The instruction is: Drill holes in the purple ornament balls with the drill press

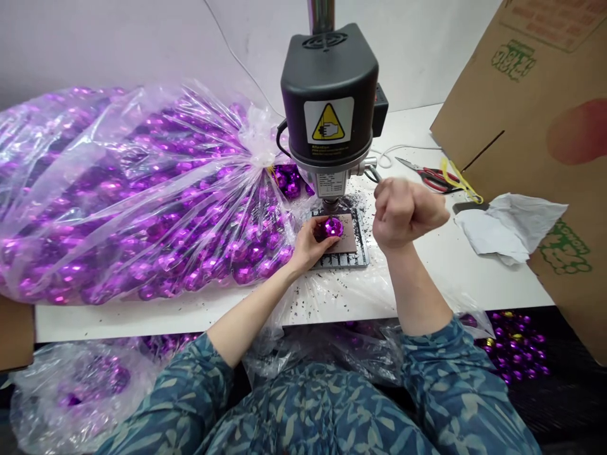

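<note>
Under the chuck of a black bench drill press, my left hand pinches a shiny purple faceted ball between thumb and fingers. The ball rests on a small brownish board over the drill's slotted metal base. Dark shavings lie scattered around the base. To the right, my right hand is closed in a fist round the drill press's feed handle, most of which the fingers hide.
A big clear plastic bag full of purple balls fills the table's left side. Red-handled pliers, crumpled white paper and a tall cardboard box stand at the right. More purple balls lie below the table edge.
</note>
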### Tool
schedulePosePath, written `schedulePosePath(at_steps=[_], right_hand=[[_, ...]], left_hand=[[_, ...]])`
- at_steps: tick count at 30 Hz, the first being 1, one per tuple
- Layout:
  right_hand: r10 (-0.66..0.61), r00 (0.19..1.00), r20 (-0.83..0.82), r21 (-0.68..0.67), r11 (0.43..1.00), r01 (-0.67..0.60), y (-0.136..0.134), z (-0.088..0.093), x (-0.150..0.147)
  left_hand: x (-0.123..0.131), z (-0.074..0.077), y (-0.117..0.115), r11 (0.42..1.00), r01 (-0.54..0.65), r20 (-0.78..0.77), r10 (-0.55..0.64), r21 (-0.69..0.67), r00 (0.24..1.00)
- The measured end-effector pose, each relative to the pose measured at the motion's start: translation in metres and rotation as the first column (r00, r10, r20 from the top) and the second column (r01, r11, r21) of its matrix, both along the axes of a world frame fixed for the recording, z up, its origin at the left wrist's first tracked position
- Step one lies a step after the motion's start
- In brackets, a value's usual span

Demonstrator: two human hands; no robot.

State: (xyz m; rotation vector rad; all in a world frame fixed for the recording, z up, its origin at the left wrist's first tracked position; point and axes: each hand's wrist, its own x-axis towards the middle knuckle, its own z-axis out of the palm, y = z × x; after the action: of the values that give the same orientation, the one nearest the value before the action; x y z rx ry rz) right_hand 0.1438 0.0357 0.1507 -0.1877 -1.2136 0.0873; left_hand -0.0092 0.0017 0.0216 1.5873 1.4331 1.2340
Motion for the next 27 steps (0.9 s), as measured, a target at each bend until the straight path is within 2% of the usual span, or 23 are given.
schedulePosePath(at_steps=[4,6,7,9,10,11,13,15,16,18,19,21,22,24,26,27], right_hand=[[-0.012,1.0,-0.003,-0.254,0.967,0.011,0.0,0.044,-0.005],[-0.054,0.997,0.059,-0.353,0.933,0.071,0.002,0.06,-0.006],[-0.067,0.994,0.091,-0.379,0.92,0.096,0.004,0.064,-0.006],[-0.058,0.993,0.106,-0.384,0.919,0.095,0.005,0.067,-0.006],[-0.042,0.995,0.094,-0.371,0.926,0.074,0.006,0.067,-0.006],[-0.023,0.997,0.078,-0.357,0.933,0.049,0.006,0.065,-0.006],[-0.003,0.999,0.049,-0.353,0.935,0.02,0.009,0.062,-0.005],[0.002,0.999,0.049,-0.394,0.919,0.017,0.012,0.058,-0.005],[0.005,0.998,0.058,-0.416,0.909,0.02,0.015,0.057,-0.004],[0.004,0.997,0.074,-0.427,0.904,0.028,0.019,0.054,-0.003],[-0.003,0.997,0.08,-0.416,0.909,0.036,0.021,0.053,-0.002],[-0.03,0.996,0.089,-0.389,0.919,0.062,0.021,0.052,-0.001],[-0.041,0.995,0.092,-0.38,0.922,0.073,0.021,0.053,-0.001],[-0.044,0.995,0.094,-0.37,0.926,0.076,0.017,0.054,-0.002],[-0.031,0.997,0.074,-0.361,0.931,0.056,0.013,0.055,-0.003],[-0.028,0.997,0.066,-0.357,0.933,0.05,0.012,0.056,-0.003]], left_hand=[[0.003,0.01,-0.009,0.995,-0.088,-0.048,0.09,0.036,0.995],[0.004,0.019,-0.029,0.988,-0.132,-0.113,0.141,0.085,0.984],[0.005,0.024,-0.043,0.987,-0.11,-0.141,0.126,0.119,0.982],[0.009,0.031,-0.08,0.982,0.067,-0.193,-0.032,0.175,0.981],[0.013,0.032,-0.1,0.959,0.215,-0.224,-0.173,0.183,0.959],[0.016,0.032,-0.12,0.914,0.369,-0.268,-0.318,0.169,0.909],[0.024,0.028,-0.149,0.802,0.588,-0.385,-0.514,0.102,0.767],[0.027,0.021,-0.157,0.738,0.671,-0.46,-0.572,0.072,0.679],[0.026,0.018,-0.151,0.736,0.67,-0.469,-0.562,0.091,0.681],[0.015,0.018,-0.119,0.799,0.576,-0.432,-0.465,0.172,0.773],[0.006,0.021,-0.094,0.85,0.483,-0.404,-0.376,0.207,0.834],[-0.015,0.03,-0.034,0.952,0.2,-0.379,-0.101,0.232,0.92],[-0.026,0.035,-0.001,0.977,0.065,-0.401,0.023,0.205,0.916],[-0.043,0.042,0.059,0.986,-0.119,-0.481,0.161,0.117,0.862],[-0.051,0.044,0.104,0.978,-0.203,-0.501,0.199,0.047,0.842],[-0.052,0.042,0.12,0.977,-0.21,-0.49,0.201,0.038,0.848]])
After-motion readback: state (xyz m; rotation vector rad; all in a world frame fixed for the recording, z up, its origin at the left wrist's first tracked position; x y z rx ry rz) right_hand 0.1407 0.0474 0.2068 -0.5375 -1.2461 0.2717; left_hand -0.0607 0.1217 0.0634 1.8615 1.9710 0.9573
